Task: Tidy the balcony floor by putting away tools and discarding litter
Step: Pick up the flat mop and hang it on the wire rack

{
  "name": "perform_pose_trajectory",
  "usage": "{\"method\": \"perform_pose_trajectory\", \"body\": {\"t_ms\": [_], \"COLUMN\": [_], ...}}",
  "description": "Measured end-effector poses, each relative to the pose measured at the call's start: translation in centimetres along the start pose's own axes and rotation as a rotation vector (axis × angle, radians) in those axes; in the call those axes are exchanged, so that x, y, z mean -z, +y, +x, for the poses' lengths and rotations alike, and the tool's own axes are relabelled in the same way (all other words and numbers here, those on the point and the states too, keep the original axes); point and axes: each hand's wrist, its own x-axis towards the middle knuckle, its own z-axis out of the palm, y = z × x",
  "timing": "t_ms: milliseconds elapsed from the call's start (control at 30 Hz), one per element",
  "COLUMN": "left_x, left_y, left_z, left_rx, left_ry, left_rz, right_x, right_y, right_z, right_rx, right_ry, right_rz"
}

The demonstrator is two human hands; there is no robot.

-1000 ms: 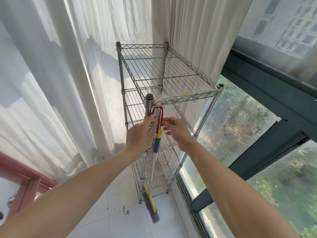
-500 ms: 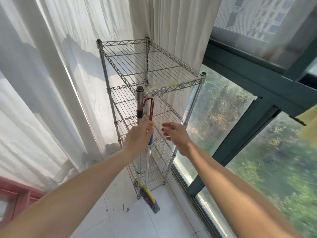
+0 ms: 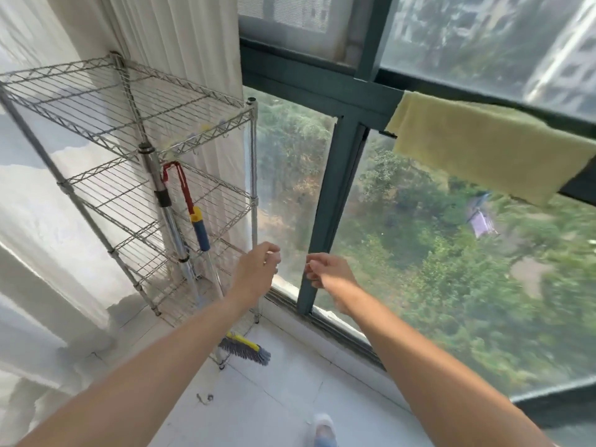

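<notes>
A broom (image 3: 200,228) with a red, yellow and blue handle hangs by its red loop from the front corner of a wire rack (image 3: 129,124). Its grey bristle head (image 3: 245,348) rests near the floor beside the rack's leg. My left hand (image 3: 256,271) floats to the right of the broom handle, fingers loosely curled, holding nothing. My right hand (image 3: 325,274) is level with it in front of the window frame, also loosely curled and empty. Neither hand touches the broom.
A yellow cloth (image 3: 483,146) hangs over the window bar at upper right. White curtains (image 3: 180,37) fall behind the rack. A small bit of litter (image 3: 203,398) lies on the white tile floor. My white shoe (image 3: 322,429) shows at the bottom edge. Dark green window frame (image 3: 332,201) runs alongside.
My left hand let go of the broom handle and both hands drew back to the right. The view swung right, bringing the yellow cloth and window into sight. The broom stays hanging.
</notes>
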Motion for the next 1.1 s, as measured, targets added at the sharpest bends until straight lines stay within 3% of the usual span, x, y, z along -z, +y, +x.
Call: {"method": "perform_pose_trajectory", "body": {"t_ms": [533, 800, 1100], "left_x": [-20.3, -32.2, -42.1], "left_y": [12.4, 20.9, 25.6], "left_z": [-9.2, -23.9, -41.3], "left_rx": [-0.25, -0.346, -0.451], "left_ry": [-0.564, -0.851, -1.135], "left_rz": [-0.025, -0.046, -0.072], "right_x": [21.1, 32.1, 39.7], "right_y": [11.5, 19.6, 28.2], "right_z": [-15.5, -31.4, -49.9], "right_rx": [-0.106, -0.126, -0.093], "right_ry": [0.526, 0.831, 1.084], "right_rz": [0.321, 0.399, 0.597]}}
